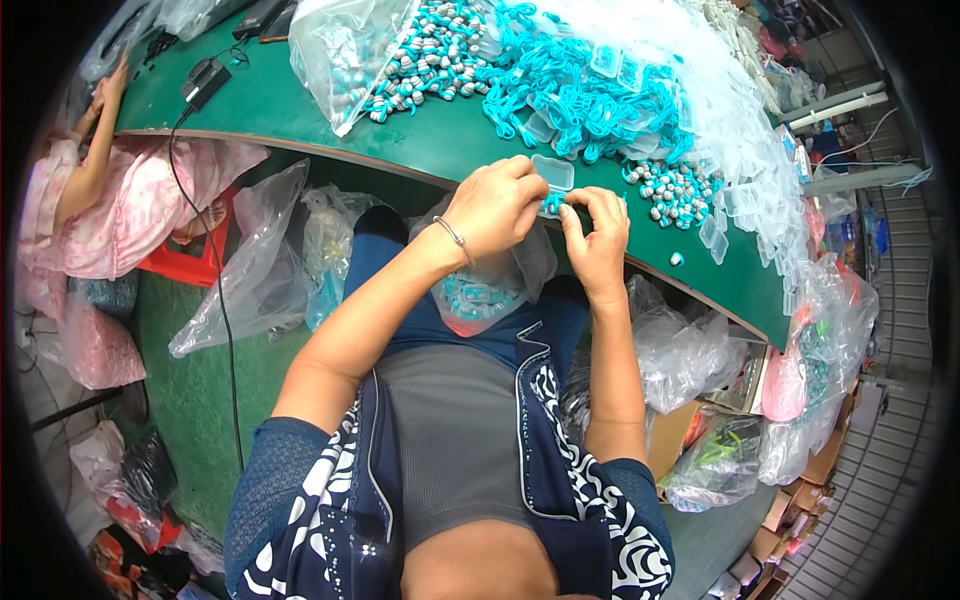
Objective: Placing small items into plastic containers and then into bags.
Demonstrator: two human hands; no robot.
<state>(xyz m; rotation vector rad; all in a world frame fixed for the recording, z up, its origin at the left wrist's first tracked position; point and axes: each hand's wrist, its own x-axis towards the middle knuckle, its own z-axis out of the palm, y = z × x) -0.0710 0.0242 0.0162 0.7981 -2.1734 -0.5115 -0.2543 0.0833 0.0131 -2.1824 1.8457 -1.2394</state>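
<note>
Just over the near table edge, a small clear plastic box [553, 172] stands with its lid raised. Turquoise cord [552, 204] shows in its lower part. My left hand [495, 208], with a bangle at the wrist, is closed with its fingertips at the box's left side. My right hand [598, 240] pinches the right side between thumb and bent fingers. The fingers partly hide the box and cord. Beyond them lies a heap of turquoise cords [590, 95]. Small round striped pieces [672, 192] are piled to the right of the hands.
Many clear boxes [742, 205] cover the green table's [250, 105] right side. A plastic bag [345, 60] and more striped pieces [432, 60] lie far left of the cords. Below my hands hangs a bag of turquoise-filled boxes [478, 298]. Another person's arm [95, 150] is at far left.
</note>
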